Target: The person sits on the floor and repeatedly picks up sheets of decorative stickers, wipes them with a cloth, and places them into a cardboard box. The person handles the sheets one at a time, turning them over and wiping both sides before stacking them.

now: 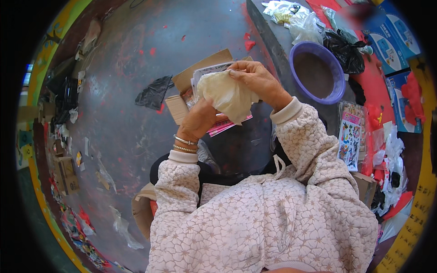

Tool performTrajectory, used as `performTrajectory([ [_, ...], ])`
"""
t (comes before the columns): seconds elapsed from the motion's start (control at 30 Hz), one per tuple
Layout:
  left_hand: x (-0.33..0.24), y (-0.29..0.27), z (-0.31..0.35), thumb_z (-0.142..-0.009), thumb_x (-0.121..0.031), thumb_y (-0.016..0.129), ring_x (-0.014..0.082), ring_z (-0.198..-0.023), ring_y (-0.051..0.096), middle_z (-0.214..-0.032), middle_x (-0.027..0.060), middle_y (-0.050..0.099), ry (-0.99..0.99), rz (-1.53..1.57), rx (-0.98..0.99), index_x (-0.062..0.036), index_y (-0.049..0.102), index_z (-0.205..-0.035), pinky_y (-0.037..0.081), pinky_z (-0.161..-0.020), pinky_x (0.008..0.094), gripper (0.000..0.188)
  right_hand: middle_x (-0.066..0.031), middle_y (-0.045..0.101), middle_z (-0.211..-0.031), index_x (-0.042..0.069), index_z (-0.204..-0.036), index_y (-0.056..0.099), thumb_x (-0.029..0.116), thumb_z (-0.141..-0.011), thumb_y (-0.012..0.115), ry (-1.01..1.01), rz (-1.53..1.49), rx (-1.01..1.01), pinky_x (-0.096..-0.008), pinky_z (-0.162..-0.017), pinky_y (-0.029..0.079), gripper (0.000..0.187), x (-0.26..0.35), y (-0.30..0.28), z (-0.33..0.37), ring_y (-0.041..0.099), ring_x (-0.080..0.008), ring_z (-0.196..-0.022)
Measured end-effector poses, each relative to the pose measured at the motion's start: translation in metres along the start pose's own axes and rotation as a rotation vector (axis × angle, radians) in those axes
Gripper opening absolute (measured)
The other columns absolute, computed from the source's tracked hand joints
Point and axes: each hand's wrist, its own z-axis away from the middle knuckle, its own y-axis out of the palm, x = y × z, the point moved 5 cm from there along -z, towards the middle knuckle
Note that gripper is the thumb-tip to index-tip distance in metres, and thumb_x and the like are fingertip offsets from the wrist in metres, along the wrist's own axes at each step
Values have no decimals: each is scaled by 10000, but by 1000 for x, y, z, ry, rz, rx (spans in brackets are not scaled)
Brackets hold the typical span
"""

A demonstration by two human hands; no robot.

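Note:
A thin, crumpled cream-coloured piece, like cloth or a plastic bag, is held up between my two hands. My right hand pinches its upper edge between thumb and fingers. At its lower left, my left hand grips the edge, with bracelets round the wrist. Just behind stands an opened cardboard box with its flaps spread. White printed sheets stick up out of the box, partly covered by the cream piece. Below the piece, a stack of pink printed cards shows, its upper part hidden.
A black plastic bag lies on the floor left of the box. On the low ledge at right are a purple basin, another black bag and colourful sticker sheets. Another cardboard box is beside my left leg.

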Motion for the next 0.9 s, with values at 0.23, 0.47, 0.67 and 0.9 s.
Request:
performTrajectory([
  [0.23,0,-2,3,-800,-129,602,209,-1012,538,-1118,86,531,1,-109,-8,-7,411,-1201,421,-892,355,461,-38,598,-896,43,-998,571,211,-861,542,186,-164,10,-244,-684,482,219,-19,7,-5,581,-109,-784],
  [0.47,-7,-4,12,-767,-71,572,179,-899,583,-1008,90,582,-52,-56,-35,2,481,-1125,464,-810,330,376,-37,557,-1071,80,-1160,469,382,-884,464,413,-531,309,-290,-741,497,409,-24,42,12,559,-122,-958],
  [0.67,-8,-9,10,-776,-95,592,147,-856,589,-974,78,587,-163,-112,-53,7,498,-1092,475,-775,277,345,-77,609,-920,-5,-1036,541,203,-819,595,343,-383,245,-279,-732,508,305,-31,19,1,614,-153,-819],
  [0.9,-9,-29,-1,-698,-10,661,177,-977,544,-1057,88,555,46,-123,-220,14,452,-1148,437,-868,292,496,-69,582,-898,25,-969,541,121,-835,545,282,-560,-131,-330,-748,475,165,-35,-15,-9,571,-180,-838],
])
